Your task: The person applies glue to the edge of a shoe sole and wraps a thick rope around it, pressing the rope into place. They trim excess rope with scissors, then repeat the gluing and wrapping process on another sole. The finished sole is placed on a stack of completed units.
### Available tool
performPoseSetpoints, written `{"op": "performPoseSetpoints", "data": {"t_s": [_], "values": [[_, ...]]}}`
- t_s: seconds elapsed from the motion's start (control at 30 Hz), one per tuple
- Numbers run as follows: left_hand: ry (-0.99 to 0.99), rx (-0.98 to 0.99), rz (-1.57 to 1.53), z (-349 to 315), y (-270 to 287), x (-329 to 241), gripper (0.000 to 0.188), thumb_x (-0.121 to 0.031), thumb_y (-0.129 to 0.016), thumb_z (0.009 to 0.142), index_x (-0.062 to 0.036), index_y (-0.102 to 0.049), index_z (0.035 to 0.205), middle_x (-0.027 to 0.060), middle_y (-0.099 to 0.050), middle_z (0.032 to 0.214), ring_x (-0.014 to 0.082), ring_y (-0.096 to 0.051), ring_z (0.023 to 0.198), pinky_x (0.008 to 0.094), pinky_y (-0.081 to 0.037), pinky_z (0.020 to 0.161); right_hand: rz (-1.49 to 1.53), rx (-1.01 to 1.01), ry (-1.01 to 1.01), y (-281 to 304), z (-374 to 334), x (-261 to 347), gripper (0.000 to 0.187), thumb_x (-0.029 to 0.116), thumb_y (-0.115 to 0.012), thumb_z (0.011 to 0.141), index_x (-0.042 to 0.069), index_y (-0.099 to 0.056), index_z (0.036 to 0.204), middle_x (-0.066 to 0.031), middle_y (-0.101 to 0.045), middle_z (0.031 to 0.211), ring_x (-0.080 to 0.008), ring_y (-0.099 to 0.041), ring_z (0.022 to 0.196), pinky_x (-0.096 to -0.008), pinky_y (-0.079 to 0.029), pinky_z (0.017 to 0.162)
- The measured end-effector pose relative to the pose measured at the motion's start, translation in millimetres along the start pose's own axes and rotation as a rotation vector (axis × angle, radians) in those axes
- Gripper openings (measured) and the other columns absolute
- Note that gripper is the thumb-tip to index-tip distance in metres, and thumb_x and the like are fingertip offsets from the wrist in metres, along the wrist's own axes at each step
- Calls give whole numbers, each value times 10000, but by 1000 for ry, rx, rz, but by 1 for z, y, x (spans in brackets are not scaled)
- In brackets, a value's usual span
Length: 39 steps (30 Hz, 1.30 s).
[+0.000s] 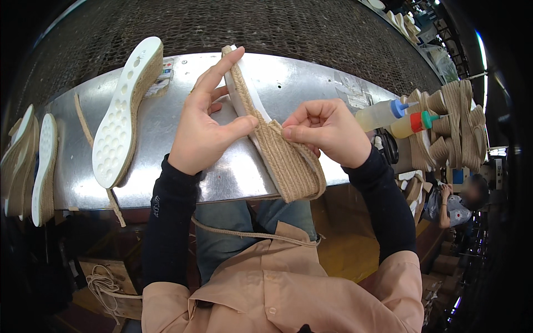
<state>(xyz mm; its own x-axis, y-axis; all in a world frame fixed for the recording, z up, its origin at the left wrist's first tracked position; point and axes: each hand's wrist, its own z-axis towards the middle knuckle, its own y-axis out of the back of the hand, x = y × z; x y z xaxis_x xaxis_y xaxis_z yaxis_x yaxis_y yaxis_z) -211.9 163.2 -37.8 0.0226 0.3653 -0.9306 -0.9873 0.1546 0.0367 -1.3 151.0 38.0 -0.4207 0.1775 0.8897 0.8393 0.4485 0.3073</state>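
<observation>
In front of me a wedge shoe sole (280,161) stands on its side, wrapped in rows of tan braided jute, with a white edge along its top. My left hand (202,125) grips its narrower end, thumb pressed on the braid and index finger stretched along the far tip. At the taller heel part my right hand (327,130) pinches the jute strip (319,172) between thumb and fingertips. That strip curves loosely round the heel's end. The other fingers of my right hand are partly hidden.
A white-topped wedge sole (123,116) lies left on the metal table (222,183), over a loose jute strip (83,119). Two glue bottles, blue-capped (383,114) and red-and-green-capped (408,126), lie right, beside stacked wedge soles (458,125). Beyond runs a mesh conveyor (266,25). A person (458,205) sits far right.
</observation>
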Motion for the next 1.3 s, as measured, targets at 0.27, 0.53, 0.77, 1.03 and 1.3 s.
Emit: {"op": "performPoseSetpoints", "data": {"t_s": [0.27,0.53,0.77,1.03,1.3], "values": [[21,2,-12,0,-1,0,835,-168,-706,639,-242,-399,1411,111,-416,1386,307,-504,1183,421,-423,935,-68,-54,56,-6,2,-2,100,70,-673,801,-23,-637,799,-7,-621,667,-18,-521,511,-164,-413,447],[32,2,-15,-1,0,-2,860,-152,-716,621,-248,-398,1414,93,-409,1394,271,-507,1164,368,-425,904,-265,-6,-31,-4,-8,10,168,57,-647,792,-14,-560,918,-5,-580,678,-23,-528,577,-171,-423,506],[31,-4,-25,-16,-2,-8,862,-137,-700,623,-220,-386,1422,98,-398,1411,266,-504,1157,372,-415,913,-116,2,-72,-9,-33,9,194,73,-659,802,-1,-558,949,-18,-608,706,-28,-516,515,-174,-423,476],[10,-22,62,-24,-11,-8,1007,-228,-794,578,-192,-288,1449,181,-296,1437,372,-327,1300,485,-333,1024,26,-86,-85,-9,-39,-3,131,104,-670,838,-13,-619,869,-18,-623,726,-32,-555,536,-168,-450,473],[-48,-123,263,-24,-36,-8,1180,-322,-866,511,-132,-172,1447,258,-223,1430,475,-116,1361,596,-230,1055,-23,-108,-28,-9,-40,-12,139,113,-668,828,-16,-621,841,-4,-599,655,-33,-546,514,-175,-428,454]]}}
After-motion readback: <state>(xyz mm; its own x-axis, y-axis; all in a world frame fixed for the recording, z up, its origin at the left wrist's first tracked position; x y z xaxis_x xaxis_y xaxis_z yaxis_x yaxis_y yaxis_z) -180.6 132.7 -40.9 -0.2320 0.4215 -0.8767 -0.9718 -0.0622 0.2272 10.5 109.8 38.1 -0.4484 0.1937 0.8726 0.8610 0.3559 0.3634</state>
